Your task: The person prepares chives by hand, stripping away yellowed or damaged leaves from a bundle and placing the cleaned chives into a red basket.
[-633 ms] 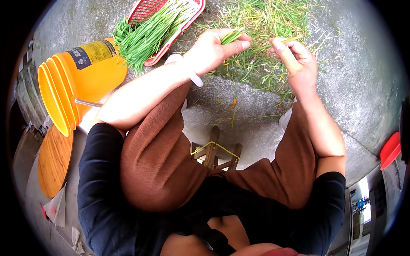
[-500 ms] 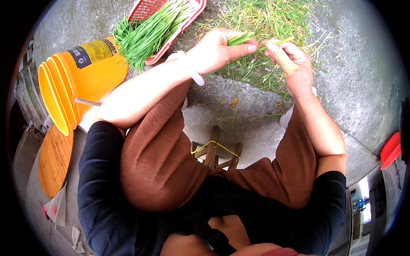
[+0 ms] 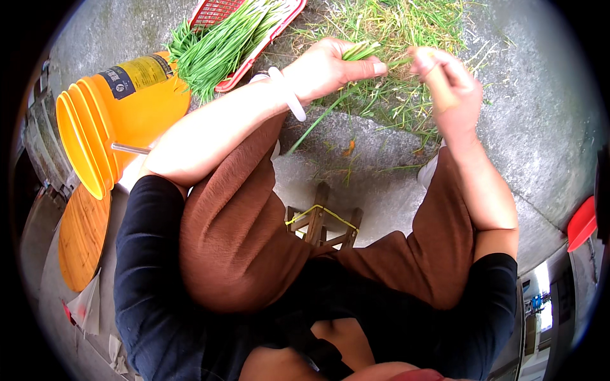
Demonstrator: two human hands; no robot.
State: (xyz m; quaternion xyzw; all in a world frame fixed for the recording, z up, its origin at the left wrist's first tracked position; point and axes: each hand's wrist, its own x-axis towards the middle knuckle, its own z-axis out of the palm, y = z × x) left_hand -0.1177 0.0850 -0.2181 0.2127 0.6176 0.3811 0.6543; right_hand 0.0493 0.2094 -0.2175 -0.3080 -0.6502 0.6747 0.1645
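My left hand [image 3: 321,73] is closed round a small bunch of green chives [image 3: 361,51], whose cut ends stick out between thumb and forefinger. One long leaf trails below that hand toward my knee. My right hand [image 3: 456,98], a tan bandage on its thumb, is slightly smeared by motion; its fingertips pinch the end of a green chive stalk [image 3: 399,62] that stretches across from the left hand. Farther left, a red plastic basket [image 3: 274,39] holds a thick heap of chives [image 3: 222,54]. Loose trimmings [image 3: 400,25] are strewn on the concrete beneath and beyond my hands.
Yellow nested buckets [image 3: 105,127] lie on their side at the left. Below them is a round wooden board [image 3: 82,241]. A wooden stool frame tied with yellow cord [image 3: 321,219] shows between my knees. A red scoop-like thing [image 3: 581,223] is at the far right.
My right hand has moved a little right and up, away from the left hand, drawing on the stalk. A long leaf now hangs below the left hand, which still grips the bunch.
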